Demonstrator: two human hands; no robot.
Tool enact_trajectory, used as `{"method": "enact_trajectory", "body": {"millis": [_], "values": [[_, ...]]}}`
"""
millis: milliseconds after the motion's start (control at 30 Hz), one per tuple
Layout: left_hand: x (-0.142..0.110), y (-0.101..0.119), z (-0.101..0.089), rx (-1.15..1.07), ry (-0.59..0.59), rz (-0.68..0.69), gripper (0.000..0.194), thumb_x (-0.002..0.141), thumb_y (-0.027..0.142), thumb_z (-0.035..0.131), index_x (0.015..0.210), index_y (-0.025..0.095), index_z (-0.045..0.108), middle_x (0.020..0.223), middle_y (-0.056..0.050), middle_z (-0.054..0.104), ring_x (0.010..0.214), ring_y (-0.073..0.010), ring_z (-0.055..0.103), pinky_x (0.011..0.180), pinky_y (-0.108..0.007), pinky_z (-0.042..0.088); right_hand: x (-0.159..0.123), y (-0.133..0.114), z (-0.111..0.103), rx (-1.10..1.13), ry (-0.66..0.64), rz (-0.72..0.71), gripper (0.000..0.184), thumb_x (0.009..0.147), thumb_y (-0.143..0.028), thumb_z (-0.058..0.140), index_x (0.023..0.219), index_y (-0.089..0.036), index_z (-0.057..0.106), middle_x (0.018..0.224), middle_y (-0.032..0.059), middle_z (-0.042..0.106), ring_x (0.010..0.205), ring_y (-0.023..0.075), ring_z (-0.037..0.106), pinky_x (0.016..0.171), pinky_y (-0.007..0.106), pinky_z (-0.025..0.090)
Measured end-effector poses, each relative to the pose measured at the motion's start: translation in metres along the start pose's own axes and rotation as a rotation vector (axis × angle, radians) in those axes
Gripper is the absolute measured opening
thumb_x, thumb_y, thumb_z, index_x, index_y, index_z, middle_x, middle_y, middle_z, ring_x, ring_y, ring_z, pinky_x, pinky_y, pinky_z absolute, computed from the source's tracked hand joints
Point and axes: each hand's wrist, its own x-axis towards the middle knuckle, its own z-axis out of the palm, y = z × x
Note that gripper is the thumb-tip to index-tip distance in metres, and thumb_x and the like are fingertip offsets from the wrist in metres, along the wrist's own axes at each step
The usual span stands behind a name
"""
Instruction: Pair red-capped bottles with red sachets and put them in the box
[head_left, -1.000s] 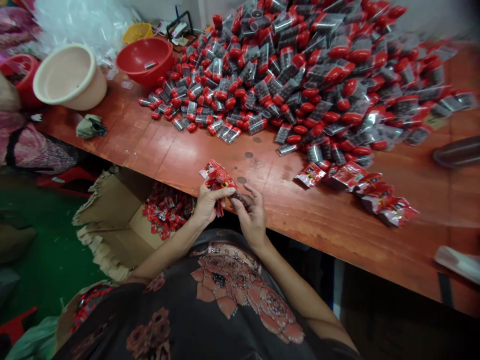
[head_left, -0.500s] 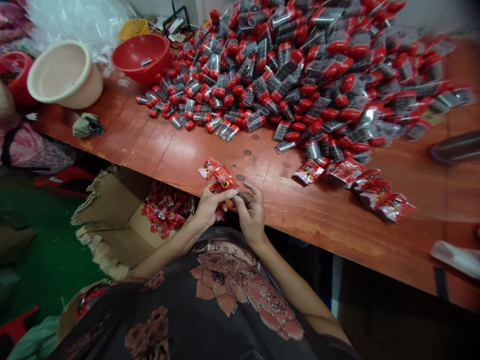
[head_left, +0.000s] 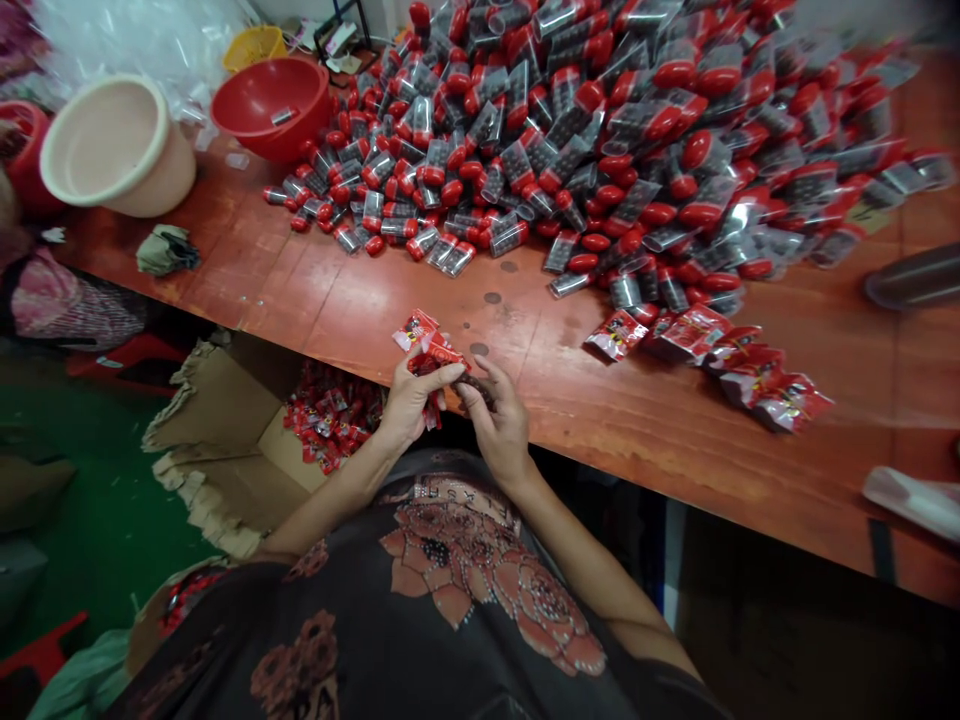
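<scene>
Above my lap, at the table's front edge, my left hand point(head_left: 407, 405) is closed on several red printed packets point(head_left: 417, 330), its thumb lying across them. My right hand point(head_left: 501, 422) is pinched round a small dark brown piece point(head_left: 475, 388) whose kind I cannot make out. That piece lies between the two hands, close to the packets at my left fingertips. Beyond my hands is a large heap of clear tubes with red caps and dark contents point(head_left: 442, 160). To the right, a row of filled red packets point(head_left: 694, 333) lies on the table.
A cream tub point(head_left: 180, 160) and a red bowl point(head_left: 307, 125) stand at the back left of the wooden table point(head_left: 315, 290). A crumpled cloth point(head_left: 166, 250) lies near them. Below the edge, an open carton point(head_left: 225, 415) holds many red packets point(head_left: 334, 420).
My hands have drawn slightly apart, the left moving a little left. More of the dark piece shows between them, and the packet is folded lower in my left hand.
</scene>
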Motion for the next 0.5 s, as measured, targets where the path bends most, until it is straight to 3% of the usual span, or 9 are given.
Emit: {"method": "enact_trajectory", "body": {"millis": [100,233,333,400,500], "values": [[0.0017,0.003,-0.0008,-0.045,0.04,0.035,0.044,0.061,0.037,0.082,0.096,0.017,0.065,0.08,0.001,0.066,0.045,-0.0038,0.049,0.036,-0.017,0.035,0.0014,0.0016,-0.0005,-0.026,0.017,-0.048,0.034,0.09,-0.029,0.056,0.123,-0.033,0.06,0.112,0.0023,0.07,0.097,0.0197,0.068,0.09,0.042,0.057],[0.003,0.0086,-0.0035,-0.075,0.045,0.05,0.049,0.061,0.035,0.083,0.104,0.019,0.065,0.087,0.0,0.068,0.051,-0.005,0.053,0.037,-0.017,0.036,-0.001,0.0063,0.0022,0.013,0.079,-0.013,0.024,0.088,-0.029,0.06,0.112,-0.029,0.063,0.093,-0.0002,0.071,0.075,0.0142,0.068,0.071,0.033,0.059],[0.0022,0.0092,-0.0058,-0.045,-0.024,0.022,0.045,0.058,0.029,0.084,0.097,0.018,0.064,0.082,0.001,0.067,0.046,-0.004,0.05,0.036,-0.017,0.036,-0.0023,0.007,0.005,0.134,0.092,0.039,0.021,0.088,-0.03,0.06,0.109,-0.028,0.059,0.088,-0.0019,0.069,0.069,0.0116,0.066,0.062,0.027,0.058],[0.0018,0.0081,-0.0065,-0.011,-0.052,0.017,0.038,0.057,0.025,0.084,0.087,0.016,0.063,0.072,0.003,0.064,0.04,-0.003,0.045,0.035,-0.017,0.033,-0.002,0.0047,0.0057,0.163,0.067,0.05,0.025,0.088,-0.03,0.06,0.113,-0.029,0.057,0.093,-0.0011,0.069,0.076,0.0127,0.068,0.067,0.028,0.058],[0.0017,0.0065,-0.0062,-0.006,0.011,0.049,0.03,0.057,0.024,0.083,0.073,0.015,0.058,0.06,0.005,0.058,0.038,-0.0028,0.043,0.034,-0.017,0.031,-0.0013,0.0,0.0046,0.098,-0.036,0.019,0.038,0.089,-0.029,0.059,0.126,-0.032,0.053,0.11,0.002,0.068,0.095,0.0171,0.068,0.085,0.037,0.057]]}}
